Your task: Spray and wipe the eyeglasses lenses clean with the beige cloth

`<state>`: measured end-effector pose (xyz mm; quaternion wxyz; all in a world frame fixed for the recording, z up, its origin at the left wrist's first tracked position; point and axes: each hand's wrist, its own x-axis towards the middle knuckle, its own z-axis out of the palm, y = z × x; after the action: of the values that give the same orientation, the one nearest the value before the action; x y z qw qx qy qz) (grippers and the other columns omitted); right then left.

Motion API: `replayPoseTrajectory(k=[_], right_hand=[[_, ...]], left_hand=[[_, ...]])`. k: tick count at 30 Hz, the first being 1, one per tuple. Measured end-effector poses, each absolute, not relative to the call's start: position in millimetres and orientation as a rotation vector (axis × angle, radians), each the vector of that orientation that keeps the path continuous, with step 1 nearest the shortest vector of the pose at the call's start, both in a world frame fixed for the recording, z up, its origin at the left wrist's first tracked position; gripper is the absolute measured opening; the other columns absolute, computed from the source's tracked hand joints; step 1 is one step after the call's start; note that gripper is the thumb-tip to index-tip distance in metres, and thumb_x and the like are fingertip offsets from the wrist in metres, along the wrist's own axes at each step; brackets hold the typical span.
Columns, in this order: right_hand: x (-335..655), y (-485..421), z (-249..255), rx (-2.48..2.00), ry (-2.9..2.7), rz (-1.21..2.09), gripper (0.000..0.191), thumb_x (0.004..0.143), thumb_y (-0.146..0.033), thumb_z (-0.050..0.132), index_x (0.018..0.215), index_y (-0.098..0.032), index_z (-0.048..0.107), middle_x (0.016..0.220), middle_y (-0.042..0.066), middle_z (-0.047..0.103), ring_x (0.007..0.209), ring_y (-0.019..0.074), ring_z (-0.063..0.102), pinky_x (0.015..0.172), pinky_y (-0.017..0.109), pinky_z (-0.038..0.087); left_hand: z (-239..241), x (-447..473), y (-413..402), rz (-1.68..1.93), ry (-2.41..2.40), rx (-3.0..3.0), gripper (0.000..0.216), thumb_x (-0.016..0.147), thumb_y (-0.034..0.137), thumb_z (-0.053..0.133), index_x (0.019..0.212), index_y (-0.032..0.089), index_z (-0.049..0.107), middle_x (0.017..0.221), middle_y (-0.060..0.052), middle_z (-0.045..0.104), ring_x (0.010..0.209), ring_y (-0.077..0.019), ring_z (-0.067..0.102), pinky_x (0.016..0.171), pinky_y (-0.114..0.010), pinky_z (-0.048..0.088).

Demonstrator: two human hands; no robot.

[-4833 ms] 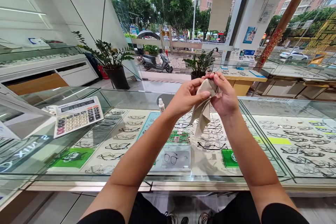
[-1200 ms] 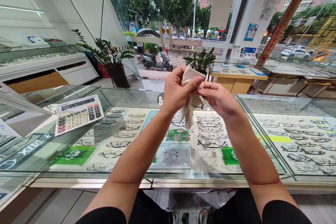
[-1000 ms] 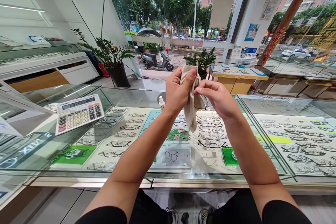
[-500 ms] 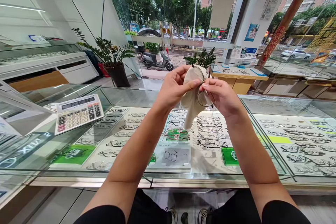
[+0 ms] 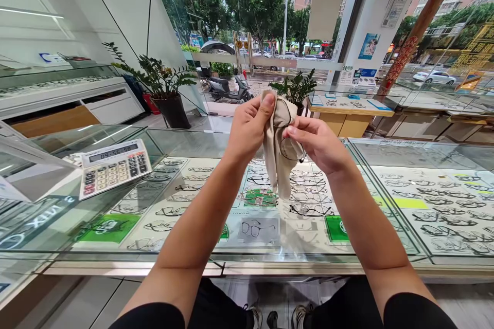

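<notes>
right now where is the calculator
In the head view the calculator sits on the glass counter at the left, well apart from the left hand, which holds the beige cloth.

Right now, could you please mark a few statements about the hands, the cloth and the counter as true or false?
1. The left hand pinches a beige cloth around one lens of the glasses. True.
2. The right hand rests flat on the glass counter. False: it is raised above the counter, holding the thin-framed glasses.
3. A calculator sits on the counter to the left of the hands. True.
4. The cloth lies folded beside the calculator. False: it hangs from the hands, above the counter.
5. Rows of glasses frames lie under the counter glass. True.
</notes>
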<state>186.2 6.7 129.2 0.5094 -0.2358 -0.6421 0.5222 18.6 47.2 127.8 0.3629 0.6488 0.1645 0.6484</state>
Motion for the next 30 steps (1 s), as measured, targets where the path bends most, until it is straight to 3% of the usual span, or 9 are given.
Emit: replayPoseTrajectory(k=[5, 8, 12, 14, 16, 19, 21, 25, 30], right_hand=[[197.1, 8.8, 131.7, -0.532, -1.507, 1.240, 0.026, 0.079, -0.043, 0.092, 0.078, -0.023, 0.077, 0.086, 0.000, 0.069, 0.082, 0.0138, 0.056, 0.083, 0.029, 0.046], [206.6, 8.0, 135.4, -0.528, -1.483, 1.204, 0.019, 0.082, -0.040, 0.090, 0.079, -0.025, 0.078, 0.093, 0.001, 0.069, 0.093, 0.0155, 0.062, 0.091, 0.030, 0.050], [221.1, 7.5, 140.5, -0.570, -1.489, 1.200, 0.017, 0.085, -0.039, 0.087, 0.080, -0.026, 0.078, 0.100, 0.002, 0.071, 0.102, 0.0176, 0.067, 0.097, 0.032, 0.052], [226.5, 7.8, 141.6, -0.576, -1.515, 1.234, 0.018, 0.086, -0.040, 0.086, 0.080, -0.025, 0.078, 0.096, 0.003, 0.073, 0.103, 0.0184, 0.069, 0.098, 0.033, 0.053], [230.0, 8.1, 141.9, -0.562, -1.542, 1.260, 0.018, 0.087, -0.039, 0.086, 0.081, -0.025, 0.078, 0.091, 0.002, 0.074, 0.098, 0.0180, 0.070, 0.096, 0.033, 0.053], [232.5, 7.6, 142.0, -0.547, -1.583, 1.260, 0.017, 0.089, -0.037, 0.084, 0.080, -0.024, 0.077, 0.089, 0.002, 0.075, 0.093, 0.0173, 0.069, 0.092, 0.032, 0.053], [233.1, 6.2, 142.8, -0.550, -1.611, 1.258, 0.017, 0.090, -0.036, 0.083, 0.080, -0.023, 0.076, 0.088, 0.002, 0.076, 0.091, 0.0174, 0.069, 0.090, 0.032, 0.053], [233.0, 1.3, 146.4, -0.580, -1.665, 1.269, 0.019, 0.089, -0.037, 0.083, 0.079, -0.022, 0.076, 0.084, 0.002, 0.075, 0.087, 0.0179, 0.070, 0.089, 0.032, 0.052], [232.1, -3.4, 149.6, -0.608, -1.685, 1.267, 0.020, 0.087, -0.038, 0.083, 0.077, -0.022, 0.075, 0.081, 0.002, 0.074, 0.085, 0.0192, 0.069, 0.088, 0.035, 0.052]], left_hand=[[132.3, -1.3, 58.4, 1.676, 0.456, 1.695, 0.052, 0.093, 0.072, 0.073, 0.080, 0.022, 0.064, 0.064, 0.002, 0.059, 0.056, -0.0122, 0.057, 0.049, -0.025, 0.045], [134.7, -15.1, 65.3, 1.777, 0.542, 1.729, 0.048, 0.098, 0.070, 0.068, 0.085, 0.024, 0.066, 0.059, 0.003, 0.051, 0.049, -0.0111, 0.049, 0.044, -0.026, 0.037], [140.0, -26.9, 62.8, 1.845, 0.693, 1.857, 0.057, 0.097, 0.068, 0.070, 0.066, 0.023, 0.053, 0.053, 0.005, 0.038, 0.044, -0.0094, 0.032, 0.041, -0.028, 0.024], [143.3, -27.1, 54.5, 1.896, 0.724, 2.001, 0.063, 0.092, 0.065, 0.079, 0.059, 0.021, 0.047, 0.054, 0.004, 0.039, 0.048, -0.0088, 0.032, 0.045, -0.028, 0.026], [146.3, -24.9, 44.3, 1.921, 0.702, 2.156, 0.057, 0.088, 0.059, 0.085, 0.060, 0.021, 0.053, 0.058, 0.003, 0.048, 0.052, -0.0095, 0.039, 0.050, -0.029, 0.034], [149.3, -21.8, 32.2, 1.894, 0.656, 2.319, 0.033, 0.088, 0.051, 0.088, 0.081, 0.022, 0.074, 0.074, -0.001, 0.071, 0.062, -0.0128, 0.058, 0.061, -0.031, 0.046], [150.4, -21.4, 28.6, 1.890, 0.623, 2.441, 0.035, 0.086, 0.050, 0.090, 0.106, 0.024, 0.080, 0.094, -0.005, 0.081, 0.073, -0.0156, 0.068, 0.066, -0.033, 0.052], [150.6, -21.7, 28.9, 1.863, 0.486, 2.689, 0.067, 0.078, 0.050, 0.097, 0.135, 0.024, 0.074, 0.130, -0.011, 0.079, 0.100, -0.0217, 0.076, 0.079, -0.035, 0.059], [149.4, -20.1, 30.6, 1.835, 0.428, 2.724, 0.064, 0.078, 0.038, 0.099, 0.136, 0.031, 0.074, 0.126, -0.009, 0.080, 0.101, -0.0234, 0.075, 0.083, -0.037, 0.060]])
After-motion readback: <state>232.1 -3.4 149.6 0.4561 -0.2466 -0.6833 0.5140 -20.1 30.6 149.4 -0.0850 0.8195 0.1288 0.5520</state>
